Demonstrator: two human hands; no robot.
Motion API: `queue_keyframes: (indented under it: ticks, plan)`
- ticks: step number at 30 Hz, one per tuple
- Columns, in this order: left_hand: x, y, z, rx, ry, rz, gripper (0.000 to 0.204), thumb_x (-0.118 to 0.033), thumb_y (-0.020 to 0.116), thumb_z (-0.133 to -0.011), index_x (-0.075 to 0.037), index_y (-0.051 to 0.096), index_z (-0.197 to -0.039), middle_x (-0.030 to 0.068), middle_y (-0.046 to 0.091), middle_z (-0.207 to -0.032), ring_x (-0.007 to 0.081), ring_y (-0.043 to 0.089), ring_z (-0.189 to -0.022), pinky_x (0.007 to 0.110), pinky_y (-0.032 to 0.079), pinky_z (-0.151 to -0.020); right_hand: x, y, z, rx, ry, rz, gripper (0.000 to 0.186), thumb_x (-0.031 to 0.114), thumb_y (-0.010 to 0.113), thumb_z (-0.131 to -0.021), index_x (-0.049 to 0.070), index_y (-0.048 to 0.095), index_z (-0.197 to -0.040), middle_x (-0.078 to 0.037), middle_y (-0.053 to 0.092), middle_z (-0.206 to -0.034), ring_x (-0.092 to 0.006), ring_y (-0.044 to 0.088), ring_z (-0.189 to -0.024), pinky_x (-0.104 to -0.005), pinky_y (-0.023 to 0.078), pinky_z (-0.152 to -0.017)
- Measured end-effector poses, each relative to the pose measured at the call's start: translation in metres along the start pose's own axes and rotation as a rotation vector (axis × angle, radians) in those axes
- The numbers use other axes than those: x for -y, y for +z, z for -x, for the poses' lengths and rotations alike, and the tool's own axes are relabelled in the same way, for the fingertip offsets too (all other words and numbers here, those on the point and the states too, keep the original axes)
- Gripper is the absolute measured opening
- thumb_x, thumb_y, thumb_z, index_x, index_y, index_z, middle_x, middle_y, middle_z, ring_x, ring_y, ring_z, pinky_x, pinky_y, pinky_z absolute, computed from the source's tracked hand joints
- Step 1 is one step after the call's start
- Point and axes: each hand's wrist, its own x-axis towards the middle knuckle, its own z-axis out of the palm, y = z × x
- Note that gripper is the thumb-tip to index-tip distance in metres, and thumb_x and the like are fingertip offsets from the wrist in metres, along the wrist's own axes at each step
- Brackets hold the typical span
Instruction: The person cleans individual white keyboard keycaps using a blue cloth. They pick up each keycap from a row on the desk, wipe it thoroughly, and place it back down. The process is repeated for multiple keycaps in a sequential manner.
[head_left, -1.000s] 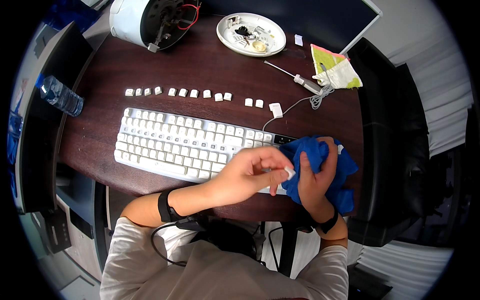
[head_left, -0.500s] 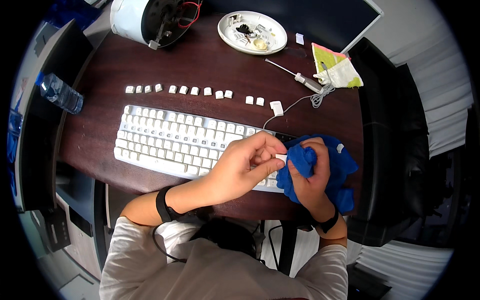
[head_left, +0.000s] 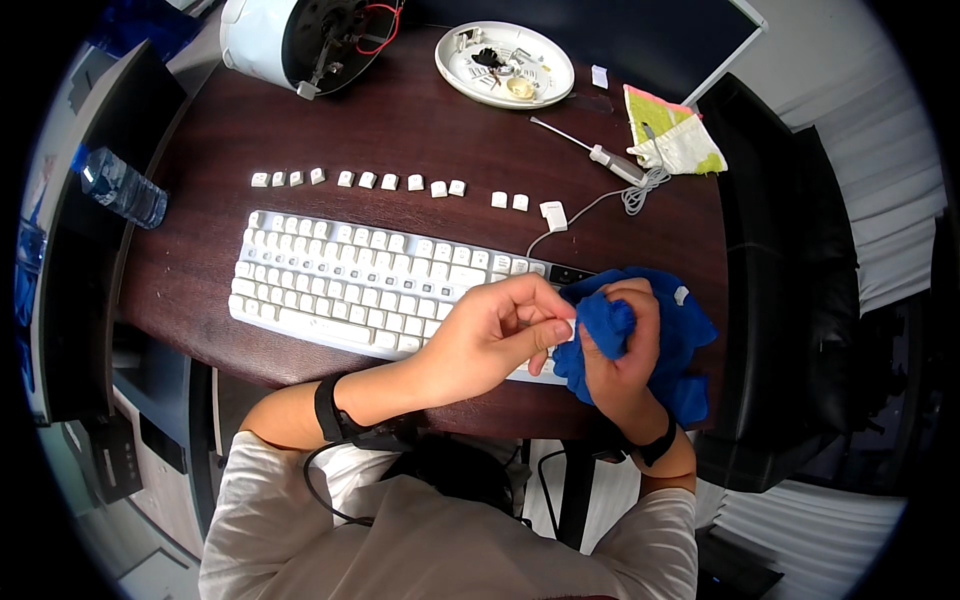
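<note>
Between the thumb and forefinger of my left hand [head_left: 497,335] is a small white keycap [head_left: 571,330], mostly hidden by the fingertips. My right hand [head_left: 628,350] grips a bunched part of a blue cloth [head_left: 606,322] and presses it against the keycap. The rest of the cloth spreads over the table to the right, with another white keycap [head_left: 681,295] lying on it. Under my hands lies a white keyboard [head_left: 340,280], its right end partly covered. One of its middle rows shows bare switches where caps are off. Several loose keycaps [head_left: 389,181] stand in a line behind it.
At the back are a white dish [head_left: 505,98] of small parts and an opened white appliance [head_left: 262,50]. A screwdriver [head_left: 618,166], a coiled grey cable [head_left: 645,192] and a yellow-green and white cloth [head_left: 680,145] lie at the right. A water bottle [head_left: 122,187] is far left.
My left hand has shifted slightly, and the keycap has turned and moved further into the blue cloth, so less of it shows. My right hand stays almost in place.
</note>
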Motion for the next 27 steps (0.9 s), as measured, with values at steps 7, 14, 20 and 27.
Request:
queue_keyframes:
  ticks: [7, 14, 20, 27]
  plan:
    - [-0.0025, 0.0015, 0.0013, -0.018, -0.019, -0.056, 0.009, -0.002, 0.053, -0.093, 0.001, 0.051, -0.101, 0.0047, 0.058, -0.078, 0.0063, 0.053, -0.060, 0.021, 0.044, -0.053, -0.0024, 0.0004, 0.0018, -0.129, 0.090, -0.004, 0.031, -0.001, 0.066, -0.078, 0.001, 0.046, -0.102, -0.012, 0.050, -0.092, -0.0185, 0.053, -0.078, -0.0284, 0.044, -0.070]
    - [0.0029, 0.0051, 0.0041, -0.016, 0.069, -0.074, 0.012, 0.000, 0.051, -0.093, 0.001, 0.049, -0.104, 0.0044, 0.055, -0.075, 0.0067, 0.052, -0.060, 0.020, 0.043, -0.051, 0.0000, 0.0018, 0.0009, -0.072, 0.028, -0.011, 0.030, -0.002, 0.066, -0.078, 0.000, 0.046, -0.101, -0.012, 0.050, -0.091, -0.0191, 0.054, -0.076, -0.0277, 0.044, -0.068]
    - [0.0057, 0.0062, 0.0049, -0.119, 0.162, -0.303, 0.015, 0.002, 0.058, -0.088, 0.000, 0.056, -0.103, 0.0038, 0.058, -0.081, 0.0052, 0.053, -0.062, 0.019, 0.044, -0.052, 0.0015, 0.0030, -0.0004, -0.061, -0.005, -0.039, 0.029, -0.002, 0.066, -0.078, 0.000, 0.047, -0.100, -0.013, 0.051, -0.091, -0.0199, 0.054, -0.076, -0.0279, 0.045, -0.068]
    - [0.0039, 0.0060, 0.0052, -0.171, 0.108, -0.226, 0.023, -0.001, 0.065, -0.085, -0.001, 0.062, -0.108, 0.0047, 0.061, -0.085, 0.0054, 0.057, -0.070, 0.019, 0.048, -0.056, 0.0020, 0.0003, -0.0023, -0.026, 0.050, -0.065, 0.032, 0.000, 0.065, -0.078, 0.000, 0.046, -0.103, -0.014, 0.051, -0.092, -0.0211, 0.054, -0.078, -0.0286, 0.045, -0.070]
